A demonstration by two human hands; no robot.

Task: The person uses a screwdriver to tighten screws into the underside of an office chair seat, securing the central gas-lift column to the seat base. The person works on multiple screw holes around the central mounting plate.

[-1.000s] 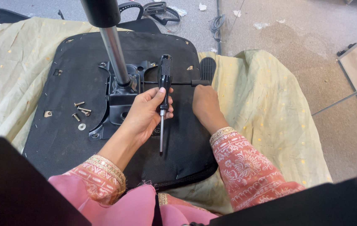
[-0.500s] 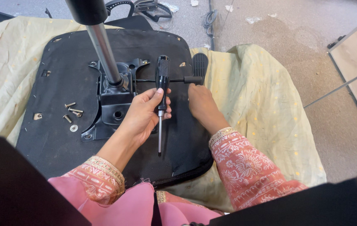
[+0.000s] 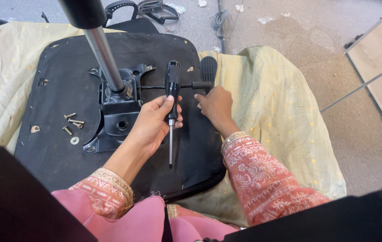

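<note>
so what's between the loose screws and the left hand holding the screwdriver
In the head view, the black metal mechanism plate bolted to the chair seat underside lies between the loose screws and the left hand holding the screwdriver.

- A grey carpeted floor (image 3: 289, 31) stretches beyond and to the right of the hands, lit evenly and softly.
- A pale yellow-green cloth (image 3: 280, 112) with small gold dots lies spread on the floor under and on both sides of the hands, creased and rumpled at its right edge.
- A light wooden panel (image 3: 379, 76) with a thin metal edge stands at the far right, well apart from the hands.
- Scraps of white paper (image 3: 264, 19) lie on the floor far ahead.
- A coiled grey cable (image 3: 220, 19) rests near those scraps.
- A black plastic part (image 3: 146, 8) lies far ahead, above the hands.
</note>
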